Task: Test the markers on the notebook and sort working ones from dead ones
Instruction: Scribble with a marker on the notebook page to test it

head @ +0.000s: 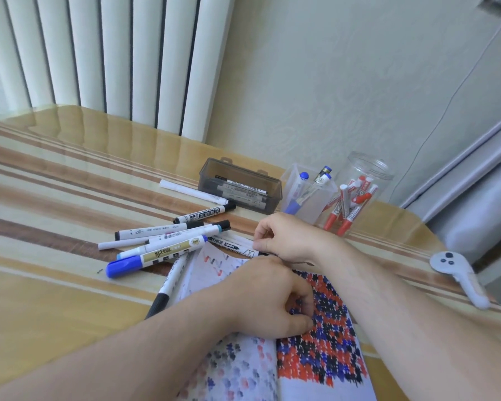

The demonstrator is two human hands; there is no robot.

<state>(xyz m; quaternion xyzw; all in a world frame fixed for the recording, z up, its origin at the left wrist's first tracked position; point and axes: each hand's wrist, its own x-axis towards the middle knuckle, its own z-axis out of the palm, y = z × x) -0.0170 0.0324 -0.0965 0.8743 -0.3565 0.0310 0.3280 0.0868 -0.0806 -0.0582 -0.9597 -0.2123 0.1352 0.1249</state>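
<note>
An open notebook (324, 360) lies at the near edge, its right page thick with red, blue and black marks. My left hand (268, 299) rests on the notebook with fingers curled, pinching at the page. My right hand (287, 237) sits just beyond it and pinches a white marker with black print (233, 245) that lies across the notebook's top edge. Several loose markers (168, 237) lie in a heap to the left, among them a blue-capped one (122, 267) and a black-capped one (168, 287) along the notebook's left side.
Behind my hands stand a smoky grey box (240, 185) with markers, a clear tub (310, 195) with blue markers and a clear jar (359, 192) of red ones. A white controller (460, 273) lies at the table's right edge. A radiator and wall close the back.
</note>
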